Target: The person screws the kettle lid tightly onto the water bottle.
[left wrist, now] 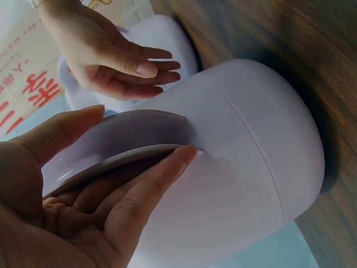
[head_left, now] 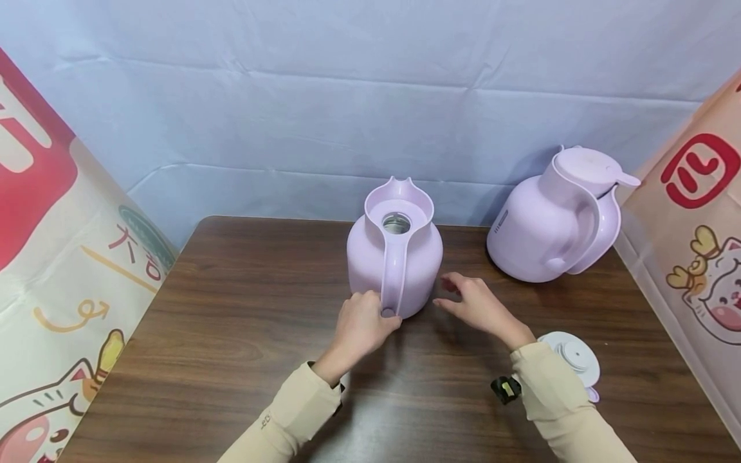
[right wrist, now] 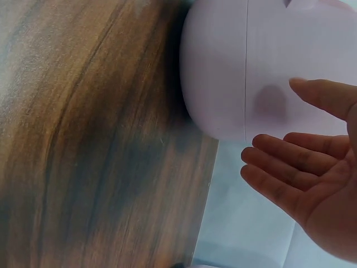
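Observation:
A lilac thermos jug (head_left: pixel 361 257) stands upright on the table, its top uncovered and a shiny round opening (head_left: pixel 397 223) showing. My left hand (head_left: pixel 360 321) holds its handle (head_left: pixel 395 267) low down, the thumb on one side and the fingers curled at the other, as the left wrist view shows. To the right of the jug hovers my right hand (head_left: pixel 480 305), fingers extended and apart from the jug's side (right wrist: pixel 268 67). A lid (head_left: pixel 579 360) lies by the right forearm, white underside up, its lilac tab toward me; the sleeve hides part of it.
A second lilac thermos jug (head_left: pixel 527 225), with its lid on, stands at the back right. Behind the wooden table (head_left: pixel 260 276) hangs a pale blue cloth (head_left: pixel 289 116). Printed cloths (head_left: pixel 695 244) line the left and right sides.

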A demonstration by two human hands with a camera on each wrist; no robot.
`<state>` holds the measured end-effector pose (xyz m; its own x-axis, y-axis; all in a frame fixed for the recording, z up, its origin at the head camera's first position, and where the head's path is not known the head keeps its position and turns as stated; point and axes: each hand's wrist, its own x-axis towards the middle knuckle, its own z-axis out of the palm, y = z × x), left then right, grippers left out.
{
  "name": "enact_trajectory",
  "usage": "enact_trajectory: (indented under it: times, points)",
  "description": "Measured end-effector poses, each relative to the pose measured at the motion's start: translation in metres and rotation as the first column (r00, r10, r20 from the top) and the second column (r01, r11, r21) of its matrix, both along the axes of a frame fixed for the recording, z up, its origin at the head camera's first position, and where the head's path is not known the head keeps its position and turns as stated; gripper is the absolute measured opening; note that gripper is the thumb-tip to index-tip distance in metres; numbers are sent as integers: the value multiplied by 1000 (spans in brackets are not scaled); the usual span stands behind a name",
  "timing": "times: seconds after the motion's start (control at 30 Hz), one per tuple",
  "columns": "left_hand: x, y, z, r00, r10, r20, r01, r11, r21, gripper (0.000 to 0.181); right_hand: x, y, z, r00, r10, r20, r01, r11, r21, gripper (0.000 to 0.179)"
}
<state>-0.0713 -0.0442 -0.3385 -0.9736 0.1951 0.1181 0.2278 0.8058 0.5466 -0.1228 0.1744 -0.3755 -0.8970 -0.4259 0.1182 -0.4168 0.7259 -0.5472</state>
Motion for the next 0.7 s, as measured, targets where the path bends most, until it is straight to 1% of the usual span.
enact_trajectory:
  times: [0.17, 0.4, 0.6, 0.7]
  points:
    - [-1, 1, 0, 1000, -4, -3, 4, 1000, 3, 40, -2, -1, 2, 1000, -2, 13, 2, 1000, -1, 46]
    - [-2, 2, -1, 1000, -12, -21, 12, 1000, -17, 36, -4, -3, 5, 999, -17, 38, 17, 1000, -11, 53]
    - [-2, 4, -1, 1000, -12, -3, 12, 1000, -15, 36, -5, -3, 7, 999, -17, 29, 17, 1000, -7, 53]
    - [-2, 5, -1, 1000, -16, -6, 16, 1000, -19, 36, -6, -2, 8, 999, -19, 28, 19, 1000, -7, 52]
